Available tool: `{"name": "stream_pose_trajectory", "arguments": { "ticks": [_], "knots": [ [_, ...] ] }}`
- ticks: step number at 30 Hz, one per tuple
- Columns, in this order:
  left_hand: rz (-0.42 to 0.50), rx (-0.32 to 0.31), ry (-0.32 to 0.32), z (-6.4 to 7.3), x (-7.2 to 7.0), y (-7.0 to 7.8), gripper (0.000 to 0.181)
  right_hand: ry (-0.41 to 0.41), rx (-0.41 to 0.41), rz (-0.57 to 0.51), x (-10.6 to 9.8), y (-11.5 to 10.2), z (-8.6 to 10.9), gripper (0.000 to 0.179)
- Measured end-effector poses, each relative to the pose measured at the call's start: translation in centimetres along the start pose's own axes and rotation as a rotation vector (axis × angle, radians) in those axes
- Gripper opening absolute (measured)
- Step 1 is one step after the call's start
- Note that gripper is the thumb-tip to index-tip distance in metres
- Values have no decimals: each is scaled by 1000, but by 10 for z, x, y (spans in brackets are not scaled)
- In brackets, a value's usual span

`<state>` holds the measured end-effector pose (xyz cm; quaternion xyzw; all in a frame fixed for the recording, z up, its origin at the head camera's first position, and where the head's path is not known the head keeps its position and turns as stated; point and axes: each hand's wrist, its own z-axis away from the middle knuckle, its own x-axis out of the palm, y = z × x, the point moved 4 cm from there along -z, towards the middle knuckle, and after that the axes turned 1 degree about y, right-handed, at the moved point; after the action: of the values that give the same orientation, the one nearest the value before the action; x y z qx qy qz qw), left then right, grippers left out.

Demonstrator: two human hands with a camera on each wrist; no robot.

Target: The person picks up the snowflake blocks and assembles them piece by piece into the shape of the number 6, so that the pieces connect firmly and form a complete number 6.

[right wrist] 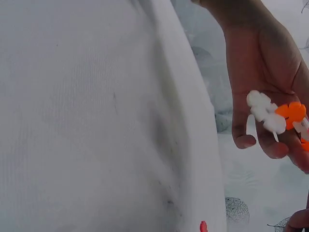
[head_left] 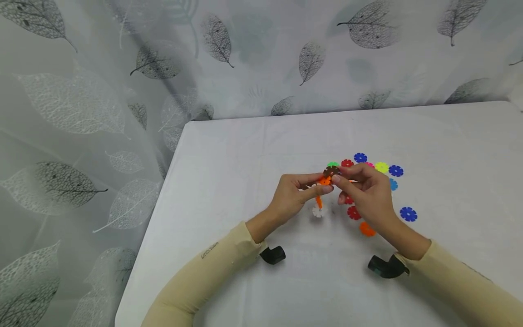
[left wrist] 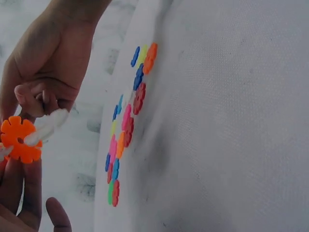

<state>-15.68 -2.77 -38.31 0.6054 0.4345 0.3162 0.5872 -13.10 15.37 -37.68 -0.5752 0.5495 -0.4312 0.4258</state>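
Note:
A small joined cluster of notched, flower-shaped interlocking discs is held up between both hands. My left hand point(head_left: 291, 195) pinches the orange disc point(head_left: 324, 180) between thumb and fingers. From it an edge-on orange piece and a white disc point(head_left: 318, 211) hang below. My right hand point(head_left: 371, 191) pinches a brown disc point(head_left: 332, 170) right against the orange one, with thumb and index finger. In the right wrist view, joined white discs point(right wrist: 263, 108) stick out beside an orange disc point(right wrist: 291, 114), near the left hand's fingers. How the brown disc meets the cluster is hidden by the fingertips.
Loose discs lie on the white-covered table around the right hand: dark blue point(head_left: 408, 214), yellow point(head_left: 382, 167), red point(head_left: 354, 212), orange point(head_left: 367, 229) and several others. A leaf-patterned curtain point(head_left: 253, 54) hangs behind the table. Black wrist-worn camera mounts point(head_left: 388, 267) sit below the cuffs.

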Motion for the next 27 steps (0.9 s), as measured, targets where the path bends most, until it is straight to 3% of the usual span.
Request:
{"name": "stream_pose_trajectory", "arguments": {
  "ticks": [6,14,19,23,27],
  "knots": [
    [80,-68,-72,1,-3,-2,34,-69,-16,81,-3,-2,-1,26],
    [108,-80,-50,0,-5,-1,39,-103,5,124,1,-2,-1,31],
    [97,-81,-19,-1,-6,1,48,-112,-15,226,3,-1,1,43],
    [111,-68,-5,-2,-9,0,54,-68,-8,318,0,-2,1,57],
    [131,-44,15,-2,-13,-1,57,36,-13,302,-10,-3,0,64]
  ]
}}
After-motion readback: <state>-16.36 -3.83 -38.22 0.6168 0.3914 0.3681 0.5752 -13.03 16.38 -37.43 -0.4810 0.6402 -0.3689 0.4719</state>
